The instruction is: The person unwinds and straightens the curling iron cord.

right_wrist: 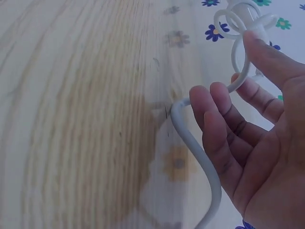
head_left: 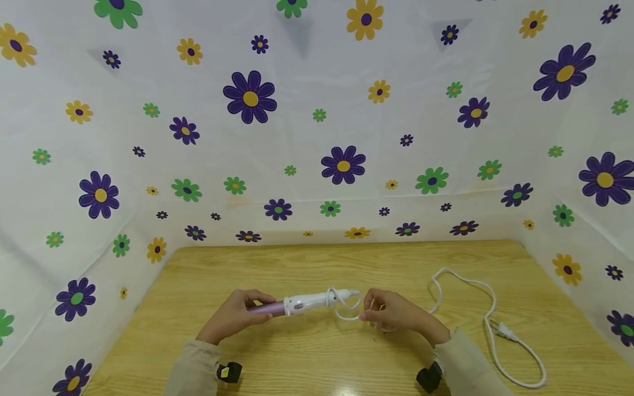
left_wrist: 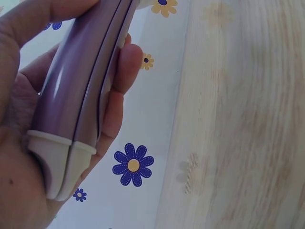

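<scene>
A hair straightener [head_left: 309, 302] with a white handle and purple barrel is held above the table. My left hand [head_left: 236, 314] grips it by the purple end; in the left wrist view the fingers curl round the purple barrel [left_wrist: 78, 86], whose split white tip [left_wrist: 59, 164] lies by the palm. The white power cord [head_left: 348, 319] loops around the handle's far end. Beside that end, my right hand [head_left: 398, 312] pinches the cord. Seen from the right wrist, the thumb touches the cord [right_wrist: 198, 148], which passes across the fingers and trails down.
The rest of the cord lies in a loose curve on the right of the wooden table [head_left: 317, 363], ending near a two-pin plug [head_left: 506, 331]. A flower-printed white cloth [head_left: 297, 132] encloses the back and both sides.
</scene>
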The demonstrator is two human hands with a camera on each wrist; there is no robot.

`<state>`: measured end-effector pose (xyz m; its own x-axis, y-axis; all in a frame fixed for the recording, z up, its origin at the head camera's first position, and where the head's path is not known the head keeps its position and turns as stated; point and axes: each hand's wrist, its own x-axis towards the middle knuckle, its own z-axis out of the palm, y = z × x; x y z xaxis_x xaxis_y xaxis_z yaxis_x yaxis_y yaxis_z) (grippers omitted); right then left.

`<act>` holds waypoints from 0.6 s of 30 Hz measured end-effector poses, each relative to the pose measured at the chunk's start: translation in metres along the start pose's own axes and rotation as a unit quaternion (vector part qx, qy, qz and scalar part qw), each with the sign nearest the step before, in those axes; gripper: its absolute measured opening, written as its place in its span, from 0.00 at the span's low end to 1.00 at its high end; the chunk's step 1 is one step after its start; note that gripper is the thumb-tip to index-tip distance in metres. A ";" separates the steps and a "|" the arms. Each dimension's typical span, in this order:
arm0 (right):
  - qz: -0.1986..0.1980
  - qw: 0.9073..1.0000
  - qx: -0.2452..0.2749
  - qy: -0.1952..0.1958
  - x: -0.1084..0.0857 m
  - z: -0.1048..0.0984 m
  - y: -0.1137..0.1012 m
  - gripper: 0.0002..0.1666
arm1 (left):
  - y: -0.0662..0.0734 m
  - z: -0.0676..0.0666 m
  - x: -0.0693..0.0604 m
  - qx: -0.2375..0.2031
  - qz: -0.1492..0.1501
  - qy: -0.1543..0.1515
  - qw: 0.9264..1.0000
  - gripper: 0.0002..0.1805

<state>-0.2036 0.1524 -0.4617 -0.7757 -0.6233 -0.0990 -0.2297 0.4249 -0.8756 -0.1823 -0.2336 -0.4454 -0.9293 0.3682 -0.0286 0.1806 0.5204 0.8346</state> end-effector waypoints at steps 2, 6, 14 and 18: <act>0.003 1.000 -0.018 0.008 -0.002 -0.002 0.000 0.15 | 0.000 0.000 0.000 -0.004 0.002 -0.003 1.000 0.18; 0.007 0.997 -0.065 0.041 -0.004 -0.006 0.000 0.16 | 0.002 -0.001 0.000 -0.005 -0.001 -0.007 1.000 0.19; 0.014 0.991 -0.091 0.100 -0.008 -0.011 0.008 0.15 | 0.002 0.000 -0.001 -0.003 -0.004 -0.011 1.000 0.19; 0.010 0.988 -0.089 0.130 -0.008 -0.011 0.011 0.16 | 0.001 0.000 -0.002 -0.002 -0.002 -0.014 1.000 0.19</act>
<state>-0.2065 0.1696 -0.4650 -0.9002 -0.4345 0.0297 -0.2947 0.5576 -0.7760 -0.1804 -0.2338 -0.4450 -0.9206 0.3878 -0.0469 0.1762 0.5194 0.8362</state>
